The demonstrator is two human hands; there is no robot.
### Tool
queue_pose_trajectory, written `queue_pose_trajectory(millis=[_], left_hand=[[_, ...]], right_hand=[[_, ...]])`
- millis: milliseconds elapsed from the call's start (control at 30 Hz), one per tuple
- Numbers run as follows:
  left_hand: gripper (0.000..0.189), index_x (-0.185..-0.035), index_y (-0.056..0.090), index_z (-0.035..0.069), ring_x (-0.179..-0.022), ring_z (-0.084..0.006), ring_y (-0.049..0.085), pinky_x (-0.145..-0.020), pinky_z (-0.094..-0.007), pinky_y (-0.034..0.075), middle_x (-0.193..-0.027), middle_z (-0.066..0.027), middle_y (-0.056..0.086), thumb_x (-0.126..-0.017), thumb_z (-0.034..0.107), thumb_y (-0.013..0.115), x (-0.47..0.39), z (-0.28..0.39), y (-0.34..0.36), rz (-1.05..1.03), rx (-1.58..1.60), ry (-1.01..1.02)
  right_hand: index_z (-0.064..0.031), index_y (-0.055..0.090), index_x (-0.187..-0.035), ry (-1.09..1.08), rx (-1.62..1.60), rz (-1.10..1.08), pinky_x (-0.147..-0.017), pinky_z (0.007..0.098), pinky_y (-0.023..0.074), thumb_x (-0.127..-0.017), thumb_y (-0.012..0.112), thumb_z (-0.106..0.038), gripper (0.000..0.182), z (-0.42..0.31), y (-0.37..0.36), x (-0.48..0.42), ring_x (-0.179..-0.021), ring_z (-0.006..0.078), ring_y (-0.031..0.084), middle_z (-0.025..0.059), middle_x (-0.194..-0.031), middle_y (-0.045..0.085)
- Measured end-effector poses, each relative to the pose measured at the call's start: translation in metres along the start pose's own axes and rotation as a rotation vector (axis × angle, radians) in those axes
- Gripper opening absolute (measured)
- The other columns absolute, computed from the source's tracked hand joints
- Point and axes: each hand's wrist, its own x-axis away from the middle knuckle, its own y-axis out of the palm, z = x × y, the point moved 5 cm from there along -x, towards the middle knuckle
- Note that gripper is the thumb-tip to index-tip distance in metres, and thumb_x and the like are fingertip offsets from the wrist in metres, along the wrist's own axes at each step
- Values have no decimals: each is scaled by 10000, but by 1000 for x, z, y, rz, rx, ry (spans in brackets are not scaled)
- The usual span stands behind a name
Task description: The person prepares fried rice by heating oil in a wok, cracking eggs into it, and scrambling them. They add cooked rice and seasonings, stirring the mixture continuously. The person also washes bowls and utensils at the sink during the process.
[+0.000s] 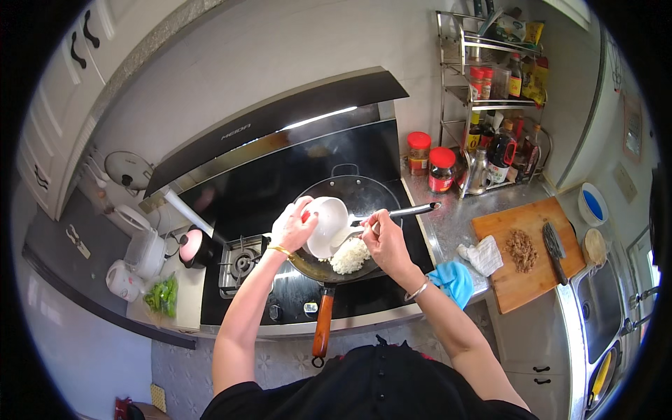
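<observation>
My left hand (292,224) grips a white bowl (326,223), tipped on its side above the wok (307,266). In my right hand (386,239) is a pale spoon (344,235), its head at the bowl's mouth. A heap of white cooked rice (350,257) lies in the wok just below the bowl. A metal cooking utensil (417,209) rests across the wok with its handle pointing right; its far end is hidden behind my hands. The wok's wooden handle (323,323) points towards me.
Right of the stove lie a blue cloth (452,283), a white cloth (483,255) and a wooden cutting board (496,226) with chopped meat (521,251) and a knife (554,249). Red-lidded jars (442,170) stand by a spice rack (464,100). A range hood (273,115) juts out behind the wok.
</observation>
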Motion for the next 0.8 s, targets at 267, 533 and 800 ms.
queue_pose_trajectory(millis=[267,533,800], left_hand=[[319,-1163,557,34,-986,-88,517,-861,-219,401,-1028,-42,594,-927,247,539,7,-42,19,-192,707,-274],[304,-1163,550,119,-809,-177,572,-753,-302,460,-923,-58,596,-898,267,557,21,-39,11,-63,445,-134],[360,-1168,548,167,-823,-348,595,-704,-416,489,-912,-146,564,-832,291,577,18,23,-1,60,24,67]], right_hand=[[-3,407,-951,-82,-298,124,-657,223,486,-930,485,-29,85,-40,25,3,-812,141,655,119,-1033,582],[20,431,-934,18,0,-69,-673,271,521,-913,497,-19,79,-21,12,12,-691,144,629,126,-824,607],[-12,449,-964,-59,-274,12,-666,371,495,-873,557,-67,151,-29,22,13,-741,298,629,179,-846,584]])
